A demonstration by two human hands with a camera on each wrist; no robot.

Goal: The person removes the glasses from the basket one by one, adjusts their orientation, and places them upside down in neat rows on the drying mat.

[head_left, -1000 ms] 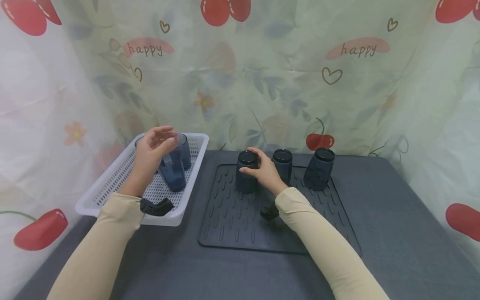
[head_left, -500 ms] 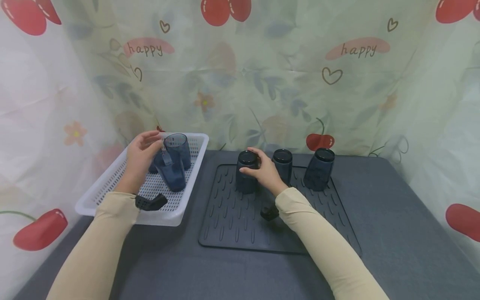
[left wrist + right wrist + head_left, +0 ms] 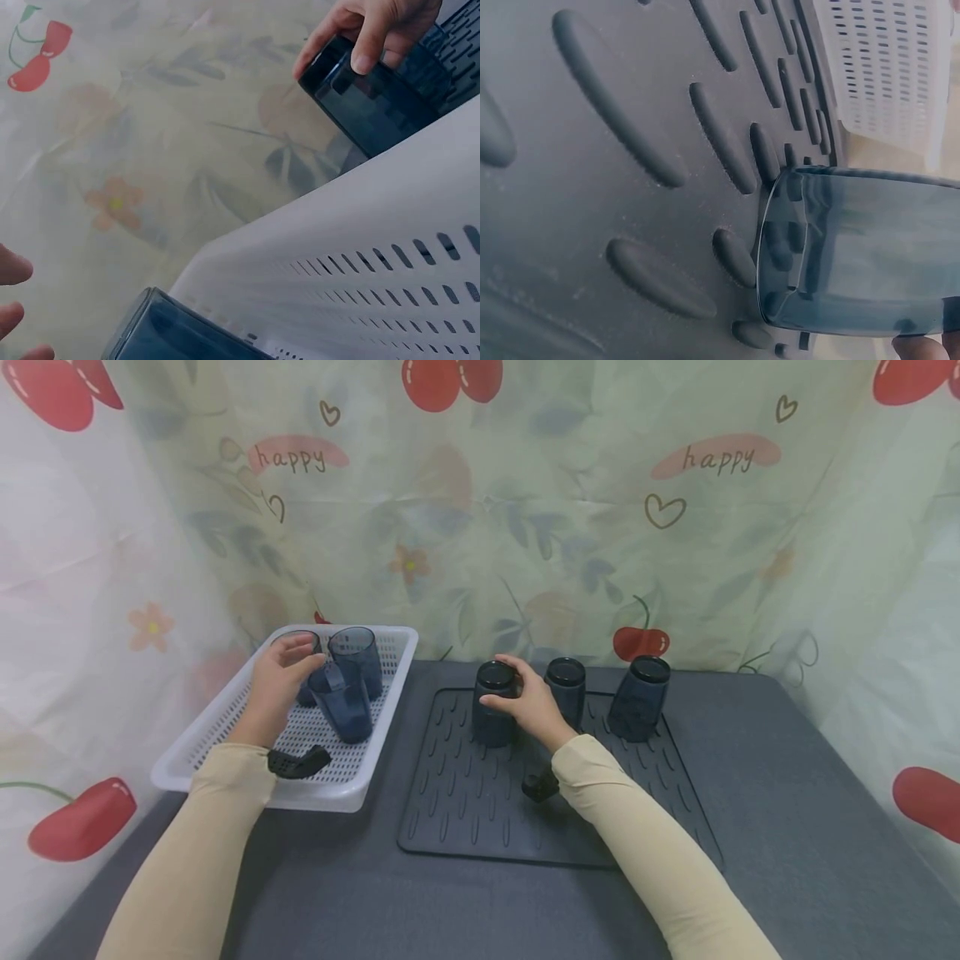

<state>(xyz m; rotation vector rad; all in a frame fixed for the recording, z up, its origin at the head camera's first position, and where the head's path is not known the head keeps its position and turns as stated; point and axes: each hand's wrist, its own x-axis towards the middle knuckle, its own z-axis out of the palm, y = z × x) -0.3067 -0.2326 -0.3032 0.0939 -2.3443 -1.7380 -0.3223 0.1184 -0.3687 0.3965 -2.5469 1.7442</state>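
In the head view my left hand [image 3: 271,690] is over the left side of a white perforated basket [image 3: 385,727], fingers spread and holding nothing. Three blue-tinted drinking glasses stand there, mouths up: a front glass [image 3: 343,706], a back glass [image 3: 358,662] and one partly hidden behind the hand. The left wrist view shows a gap between my fingertips [image 3: 11,311] and a glass [image 3: 184,334]. My right hand [image 3: 536,706] grips an upside-down glass [image 3: 489,722] near its base. That glass [image 3: 862,247] stands rim down on the black ridged mat [image 3: 472,810].
Two more upside-down glasses stand at the back of the mat: a middle glass [image 3: 566,687] beside my right hand and a slightly tilted-looking right glass [image 3: 640,700]. A dark grey cloth [image 3: 480,910] covers the table. A patterned curtain [image 3: 487,552] hangs behind.
My left hand has moved left and slightly down, away from the front and back glasses in the basket. The right hand and its glass have stayed in place.
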